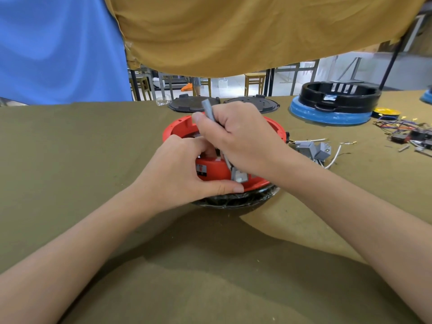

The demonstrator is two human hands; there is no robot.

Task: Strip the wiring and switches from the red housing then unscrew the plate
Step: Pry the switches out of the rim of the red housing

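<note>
Right hand curled tight round a grey bar-shaped tool, fingers together, thumb laid along the shaft, the squared matte end poking up past the knuckles. Lower end of the tool lost inside the red housing; tip hidden, so contact point impossible to tell. Left hand clamped on the near wall of that housing: thumb stretched flat along the lower red edge, fingers hooked over the rim and into the cavity. Fingertips there out of sight.

Red housing sat at mid-table, round, smooth moulded plastic, open at the top, a small dark label on the near face. Beneath it a black rounded base wrapped in crinkled, glossy clear film. A pale grey switch block jutted from the near wall, just beside the left thumb's tip.

Table draped in olive cloth, dull and faintly creased. To the right, touching nothing, grey boxy switches with white wires lay loose. Farther right, a tangle of coloured wiring. Behind, two flat black discs, ribbed and matte. At far right a black ring-shaped shell stacked on a blue film-wrapped base. Overhead, mustard fabric and blue fabric hung in soft folds.
</note>
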